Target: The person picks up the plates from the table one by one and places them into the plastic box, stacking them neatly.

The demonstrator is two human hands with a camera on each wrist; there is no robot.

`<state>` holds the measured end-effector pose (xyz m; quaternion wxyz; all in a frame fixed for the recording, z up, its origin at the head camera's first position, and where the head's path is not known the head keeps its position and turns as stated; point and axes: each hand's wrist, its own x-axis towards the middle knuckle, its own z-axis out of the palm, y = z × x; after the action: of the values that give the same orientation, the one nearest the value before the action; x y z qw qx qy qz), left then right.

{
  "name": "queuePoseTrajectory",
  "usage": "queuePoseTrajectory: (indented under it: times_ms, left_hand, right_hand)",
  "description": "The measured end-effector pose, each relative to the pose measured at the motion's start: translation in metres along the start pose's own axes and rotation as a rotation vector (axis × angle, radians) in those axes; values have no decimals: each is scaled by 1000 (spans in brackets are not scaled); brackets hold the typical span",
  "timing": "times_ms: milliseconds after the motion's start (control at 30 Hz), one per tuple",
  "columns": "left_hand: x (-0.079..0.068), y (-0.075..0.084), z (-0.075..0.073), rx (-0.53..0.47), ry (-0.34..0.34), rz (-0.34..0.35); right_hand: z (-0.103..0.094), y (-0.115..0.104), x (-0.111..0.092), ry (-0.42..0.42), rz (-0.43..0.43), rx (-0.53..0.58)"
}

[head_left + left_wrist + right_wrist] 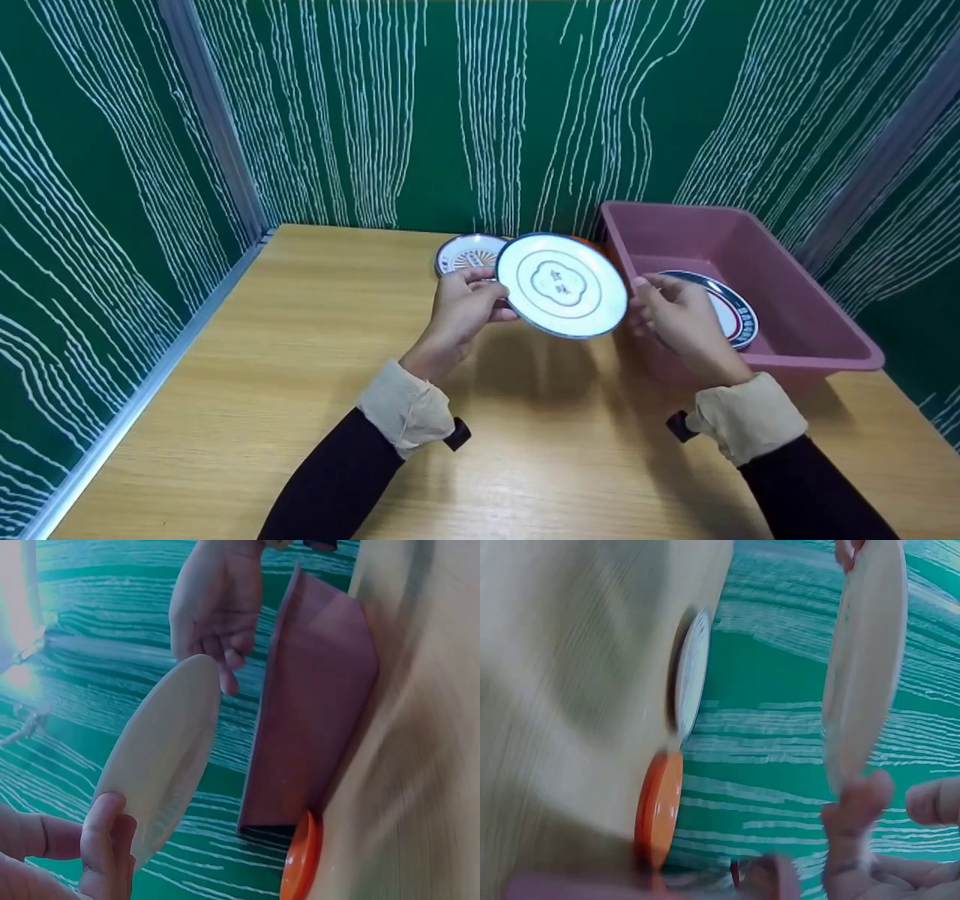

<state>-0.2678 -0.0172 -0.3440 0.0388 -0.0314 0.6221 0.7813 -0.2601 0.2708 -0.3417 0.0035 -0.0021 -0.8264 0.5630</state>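
A white plate [562, 285] with a blue rim and a flower-shaped emblem is held tilted above the table. My left hand [466, 309] pinches its left edge, thumb on the face and fingers beneath. My right hand [681, 313] is at the plate's right edge; in the right wrist view one fingertip [870, 791] appears to touch the rim, with another digit standing apart. Behind the left hand, a plate with a sunburst pattern [469, 251] lies on the table. Beside it is an orange dish [660, 802], mostly hidden in the head view.
A pink plastic basin [806, 296] stands at the right of the wooden table [247, 390]. Inside it lies a plate with a dark patterned rim [739, 307], partly covered by the right hand. Green walls with white streaks [439, 112] enclose the back and sides.
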Motion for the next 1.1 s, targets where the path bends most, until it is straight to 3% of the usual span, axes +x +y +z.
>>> queuePoseTrajectory:
  times_ms: [233, 433, 633, 767, 967, 1100]
  left_hand:
    - [-3, -5, 12, -35, -34, -8]
    - [0, -10, 11, -71, -76, -15]
    - [7, -14, 13, -69, -124, -28]
    - [17, -17, 10, -44, -114, -38]
    - [46, -25, -7, 38, -19, -60]
    - [68, -29, -24, 63, 83, -85]
  right_hand:
    - [7, -5, -6, -115, 98, 429]
    - [8, -4, -9, -96, 80, 491]
    - [7, 0, -9, -3, 54, 519]
    - [2, 4, -9, 71, 36, 570]
    - [-18, 11, -4, 244, 14, 681]
    - [-37, 16, 3, 325, 64, 751]
